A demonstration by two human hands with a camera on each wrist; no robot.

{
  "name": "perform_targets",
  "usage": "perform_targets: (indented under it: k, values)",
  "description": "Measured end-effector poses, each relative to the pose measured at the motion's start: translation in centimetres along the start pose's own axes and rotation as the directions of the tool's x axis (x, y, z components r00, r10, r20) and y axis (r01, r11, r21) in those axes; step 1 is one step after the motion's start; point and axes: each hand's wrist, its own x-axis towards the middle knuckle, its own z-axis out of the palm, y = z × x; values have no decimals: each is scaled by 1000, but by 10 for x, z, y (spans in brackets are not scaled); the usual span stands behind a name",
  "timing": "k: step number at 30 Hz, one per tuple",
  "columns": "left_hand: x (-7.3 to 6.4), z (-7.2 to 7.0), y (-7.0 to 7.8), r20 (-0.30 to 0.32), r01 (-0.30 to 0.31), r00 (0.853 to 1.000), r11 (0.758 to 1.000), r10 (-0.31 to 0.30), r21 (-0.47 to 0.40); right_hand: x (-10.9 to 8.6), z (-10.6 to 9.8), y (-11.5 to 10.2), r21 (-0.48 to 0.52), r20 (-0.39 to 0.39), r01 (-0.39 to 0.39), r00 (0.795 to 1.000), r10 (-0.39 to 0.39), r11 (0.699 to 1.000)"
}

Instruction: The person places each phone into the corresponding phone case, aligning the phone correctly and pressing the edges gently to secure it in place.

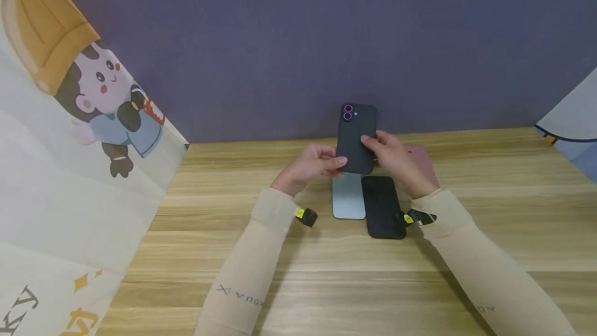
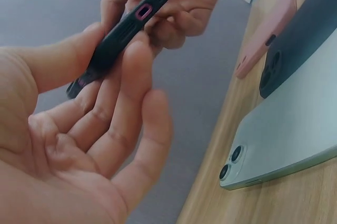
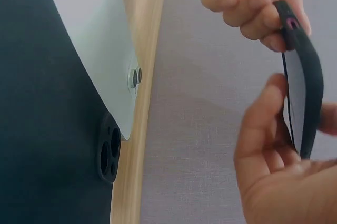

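Dark-cased phone [image 1: 356, 134] is getting pinched by the left hand [image 1: 319, 162] at one corner and the right hand [image 1: 396, 159] along an edge, probably so it's not slipping, while it's hovering over the far end of the pale phone [image 1: 349, 198], with a black phone-shaped slab [image 1: 382, 209] lying just right of that and a pink slab [image 1: 423, 164] farther right.

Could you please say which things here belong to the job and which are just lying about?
In the job:
dark phone or case with purple rings, held by both
left hand
right hand

Apparently just lying on the table:
pale phone
black phone or case
pink phone or case
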Motion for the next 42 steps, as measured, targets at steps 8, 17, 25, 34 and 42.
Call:
perform_targets:
  k: [8, 17, 25, 34, 42]
  values:
    - [1, -2, 2, -100, -22, 995, 999, 18, -33, 1, 3, 1, 3, 127, 23, 992, -23, 1000]
    - [1, -6, 3, -96, 15, 995, 1000, -17, -20, 1, 3, 3, 10, 147, 59, 987, -60, 998]
    - [2, -8, 3, -199, 1, 980, 998, -12, -55, 2, 7, 4, -22, 162, 75, 984, -70, 997]
    - [3, -12, 3, -325, -55, 945, 996, 28, -74, 3, 11, 8, -41, 190, 112, 976, -102, 993]
    - [2, -12, 2, -292, -47, 956, 998, 30, -52, 3, 10, 9, -85, 228, 73, 972, -52, 994]
